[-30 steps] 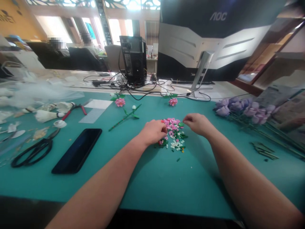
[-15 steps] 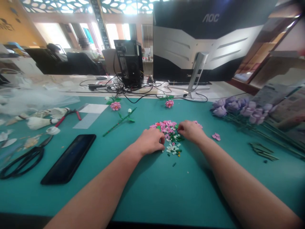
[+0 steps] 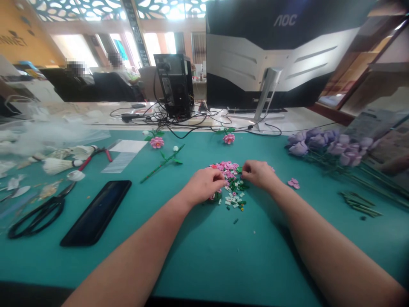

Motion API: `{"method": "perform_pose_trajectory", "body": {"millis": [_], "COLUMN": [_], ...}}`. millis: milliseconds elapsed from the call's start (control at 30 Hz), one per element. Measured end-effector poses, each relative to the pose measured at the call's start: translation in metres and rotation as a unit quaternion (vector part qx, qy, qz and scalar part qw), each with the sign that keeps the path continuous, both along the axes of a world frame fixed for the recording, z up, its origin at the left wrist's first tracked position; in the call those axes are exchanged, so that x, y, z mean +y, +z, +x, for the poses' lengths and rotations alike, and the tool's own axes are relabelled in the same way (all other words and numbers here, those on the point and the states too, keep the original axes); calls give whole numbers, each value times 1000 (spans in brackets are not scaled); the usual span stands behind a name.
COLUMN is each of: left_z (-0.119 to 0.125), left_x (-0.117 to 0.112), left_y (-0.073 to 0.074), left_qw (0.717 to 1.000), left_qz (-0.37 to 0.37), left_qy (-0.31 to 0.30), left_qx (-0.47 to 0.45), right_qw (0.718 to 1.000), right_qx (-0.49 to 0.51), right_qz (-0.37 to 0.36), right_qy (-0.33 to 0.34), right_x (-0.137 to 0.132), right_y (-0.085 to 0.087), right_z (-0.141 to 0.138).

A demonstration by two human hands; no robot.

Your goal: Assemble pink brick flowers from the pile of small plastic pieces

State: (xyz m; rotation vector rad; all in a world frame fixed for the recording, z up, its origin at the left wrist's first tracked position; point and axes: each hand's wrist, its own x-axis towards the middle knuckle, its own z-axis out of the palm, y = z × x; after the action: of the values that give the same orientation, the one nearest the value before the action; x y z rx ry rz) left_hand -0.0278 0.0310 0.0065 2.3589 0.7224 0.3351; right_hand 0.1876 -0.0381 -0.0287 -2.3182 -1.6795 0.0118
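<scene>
A heap of small building-block pieces lies on the green mat, with pink pieces (image 3: 229,165) at the back and white and green ones (image 3: 234,199) toward the front. My left hand (image 3: 206,184) is over the heap's left side, thumb and fingers pinched together; whatever is between them is too small to make out. At the right edge, my right hand (image 3: 258,172) has its fingertips closed beside a green leaf piece (image 3: 239,169). Its grip is hidden too. Behind the hands lie two pink block flowers (image 3: 156,142) and a green stem (image 3: 162,163) with a white bud.
To the left are a black phone (image 3: 96,212), scissors (image 3: 40,215), red-handled pliers (image 3: 96,158) and shuttlecocks (image 3: 60,165). Purple flowers (image 3: 329,145) and green sticks (image 3: 359,204) lie right. A monitor (image 3: 271,55) and computer case (image 3: 174,85) stand behind; people sit farther back.
My left hand has moved slightly right and up over the heap, its fingers drawing together. My right hand stays at the heap's right edge. The view has shifted a little.
</scene>
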Motion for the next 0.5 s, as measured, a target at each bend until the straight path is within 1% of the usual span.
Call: {"method": "perform_pose_trajectory", "body": {"millis": [133,200,400,500], "left_z": [0,0,1,1], "left_x": [0,0,-1,-1], "left_y": [-1,-2,0,1], "left_qw": [1000,1000,999,999], "left_qz": [-12,-14,8,4], "left_qy": [17,21,27,40], "left_qx": [-10,-18,-30,-31], "right_qw": [999,998,996,997], "right_qx": [42,56,62,63], "right_qz": [-3,-16,-53,-43], "right_qy": [23,25,42,33], "right_x": [-3,-3,0,-1], "right_y": [3,4,1,5], "right_z": [8,10,5,2]}}
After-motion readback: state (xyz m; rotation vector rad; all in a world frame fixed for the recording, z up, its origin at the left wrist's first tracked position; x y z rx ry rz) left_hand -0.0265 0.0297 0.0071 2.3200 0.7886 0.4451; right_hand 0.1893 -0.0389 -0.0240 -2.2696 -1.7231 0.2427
